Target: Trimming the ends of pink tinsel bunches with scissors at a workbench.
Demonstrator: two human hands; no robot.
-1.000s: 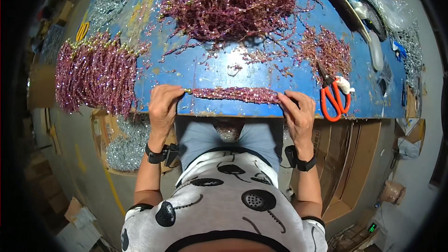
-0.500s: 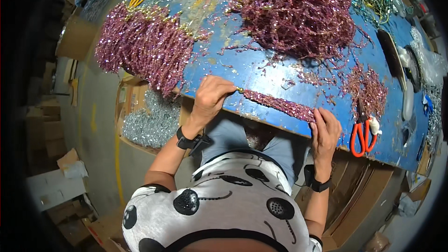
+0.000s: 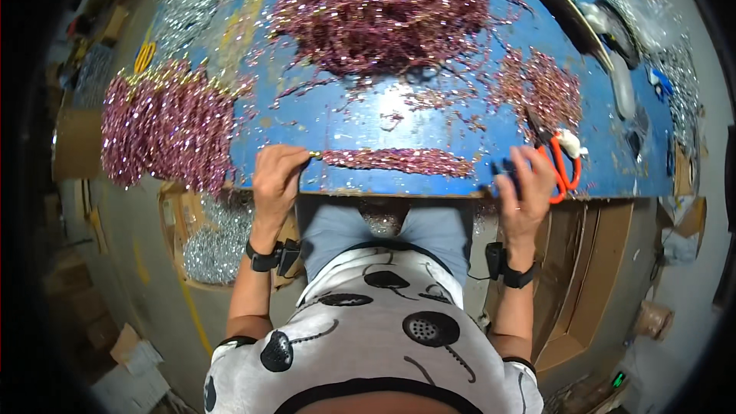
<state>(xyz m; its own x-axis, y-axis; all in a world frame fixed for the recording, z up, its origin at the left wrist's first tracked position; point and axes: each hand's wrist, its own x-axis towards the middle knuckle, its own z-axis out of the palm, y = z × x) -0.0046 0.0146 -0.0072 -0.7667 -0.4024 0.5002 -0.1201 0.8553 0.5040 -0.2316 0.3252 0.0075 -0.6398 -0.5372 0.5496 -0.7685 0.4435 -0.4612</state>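
A slim bundle of pink sequined strands (image 3: 395, 161) lies along the front edge of the blue table. My left hand (image 3: 277, 176) pinches its gold-tied left end. Past the bundle's loose right end, my right hand (image 3: 525, 180) is raised with fingers apart, holding nothing, a little smeared by motion. Just beside it, at the table edge, lie scissors with orange-red handles (image 3: 560, 170) and a white wrapping on one loop. Their blades reach into a small heap of pink trimmings (image 3: 540, 88).
Behind lies a large tangled pink pile (image 3: 391, 11). Finished-looking pink bundles (image 3: 169, 126) hang over the left edge near yellow-handled scissors (image 3: 144, 57). A brush (image 3: 571, 23) lies at right; below left, a carton holds silver strands (image 3: 218, 238).
My right hand has let go of the bundle's loose end and moved toward the orange-red scissors. The left hand keeps its pinch. The whole view has turned and shifted.
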